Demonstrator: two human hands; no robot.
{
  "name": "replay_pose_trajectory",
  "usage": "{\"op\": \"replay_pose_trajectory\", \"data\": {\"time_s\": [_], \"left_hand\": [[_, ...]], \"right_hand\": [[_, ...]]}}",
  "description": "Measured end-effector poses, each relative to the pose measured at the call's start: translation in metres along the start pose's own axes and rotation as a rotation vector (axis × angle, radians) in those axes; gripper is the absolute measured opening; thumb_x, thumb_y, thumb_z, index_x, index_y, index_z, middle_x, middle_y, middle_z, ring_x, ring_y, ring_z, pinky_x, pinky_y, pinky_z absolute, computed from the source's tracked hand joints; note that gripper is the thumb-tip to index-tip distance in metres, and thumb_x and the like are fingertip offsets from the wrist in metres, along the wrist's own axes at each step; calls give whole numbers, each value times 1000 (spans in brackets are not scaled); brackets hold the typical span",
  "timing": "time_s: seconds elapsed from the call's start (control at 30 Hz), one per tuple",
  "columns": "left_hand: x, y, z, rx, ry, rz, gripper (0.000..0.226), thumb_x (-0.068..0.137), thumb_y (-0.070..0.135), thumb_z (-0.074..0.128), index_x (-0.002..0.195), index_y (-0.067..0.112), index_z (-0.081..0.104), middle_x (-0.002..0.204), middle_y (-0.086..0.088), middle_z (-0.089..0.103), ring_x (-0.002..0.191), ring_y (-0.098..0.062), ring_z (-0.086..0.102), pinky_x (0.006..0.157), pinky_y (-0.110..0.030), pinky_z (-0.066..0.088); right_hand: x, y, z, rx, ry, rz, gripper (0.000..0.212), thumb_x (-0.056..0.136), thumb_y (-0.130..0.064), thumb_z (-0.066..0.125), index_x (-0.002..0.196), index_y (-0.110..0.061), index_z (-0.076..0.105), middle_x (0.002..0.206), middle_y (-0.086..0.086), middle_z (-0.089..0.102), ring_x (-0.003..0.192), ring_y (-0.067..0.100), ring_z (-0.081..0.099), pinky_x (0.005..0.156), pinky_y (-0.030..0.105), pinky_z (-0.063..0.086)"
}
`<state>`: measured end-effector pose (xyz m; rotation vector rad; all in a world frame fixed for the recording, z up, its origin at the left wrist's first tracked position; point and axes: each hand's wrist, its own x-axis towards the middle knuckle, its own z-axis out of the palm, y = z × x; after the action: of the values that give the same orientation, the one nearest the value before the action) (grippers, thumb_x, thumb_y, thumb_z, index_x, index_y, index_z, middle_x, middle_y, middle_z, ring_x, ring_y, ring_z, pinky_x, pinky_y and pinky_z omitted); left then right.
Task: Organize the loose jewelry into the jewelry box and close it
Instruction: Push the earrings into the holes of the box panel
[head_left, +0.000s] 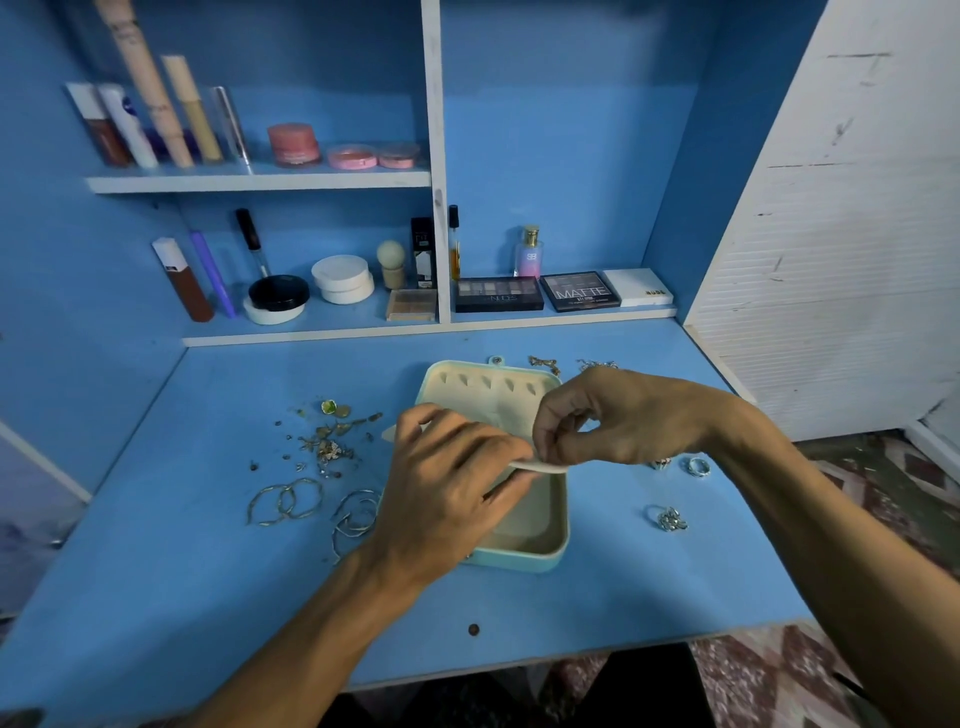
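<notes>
- The jewelry box (558, 540) sits open in the middle of the blue bench (208, 597). Its lid (467, 384) is tipped back and shows a row of small hooks.
- Step in hand, as I judge it: still setting up the box rather than filling it. Both hands are busy with a cream flap (545, 469) that lies across the box's opening.
- The left hand (452, 483) is curled over the flap from the near side, gripping it. The right hand (618, 421) pinches the flap's edge between thumb and forefinger. I cannot tell whether a small piece is also caught in that pinch.
- No jewelry shows inside the base, so the task looks barely begun.
- Loose pieces lie on both sides:
  - a scatter of small pieces (327, 441) and the bangles (285, 501) to the left;
  - rings (670, 519) to the right;
  - chains (545, 364) just behind the lid.
- Next move, likely: settle or lift the flap clear, then free one hand to fetch a piece. The small bits will call for a fine pinch, and the chains may tangle.
- The room has blue shelves behind the bench, with cosmetics on an upper shelf (260, 182). Eyeshadow palettes (498, 295) and a perfume bottle (529, 254) stand lower down.
- A white slatted panel (831, 260) stands at the right, and patterned floor (883, 467) shows below it.
</notes>
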<state>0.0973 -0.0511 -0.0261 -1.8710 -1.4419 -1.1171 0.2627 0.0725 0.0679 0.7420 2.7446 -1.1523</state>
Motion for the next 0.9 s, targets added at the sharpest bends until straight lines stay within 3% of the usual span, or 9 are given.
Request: {"op": "replay_pose_trajectory", "data": {"time_s": [0.2,0.57,0.7,0.8,0.9], "left_hand": [[4,0,-1,-1,-6,-8,16,89,33,78,81,20,73,79,13,70,75,-17,63,78,-38,41],[2,-4,2,3,-35,-2,13,87,31,80,83,21,73,78,13,70,76,-15,64,78,-37,41],[11,-6,1,-22,-9,-29,20,88,40,78,82,21,74,79,13,71,75,-16,65,77,-40,45],[22,-12,4,-3,-26,-56,23,85,43,79,85,21,74,83,12,73,78,-18,66,80,-42,45],[32,-21,9,40,-76,-96,32,83,52,76,91,21,73,89,10,74,82,-21,64,84,-43,43]], "right_hand": [[4,-4,-2,-49,2,36,11,86,-20,64,82,-26,72,84,-6,71,87,18,66,91,44,53],[7,2,1,-31,-2,28,12,85,-17,66,81,-27,72,85,-3,71,88,22,65,89,48,54],[3,18,1,153,46,-77,15,95,-8,65,96,-20,74,90,-2,71,86,22,63,87,42,51],[0,28,4,411,188,-107,15,95,-20,66,108,-14,72,95,5,70,91,10,61,88,29,49],[-2,39,10,565,316,-121,24,92,-29,66,110,-13,71,110,14,70,100,16,63,97,35,49]]}}
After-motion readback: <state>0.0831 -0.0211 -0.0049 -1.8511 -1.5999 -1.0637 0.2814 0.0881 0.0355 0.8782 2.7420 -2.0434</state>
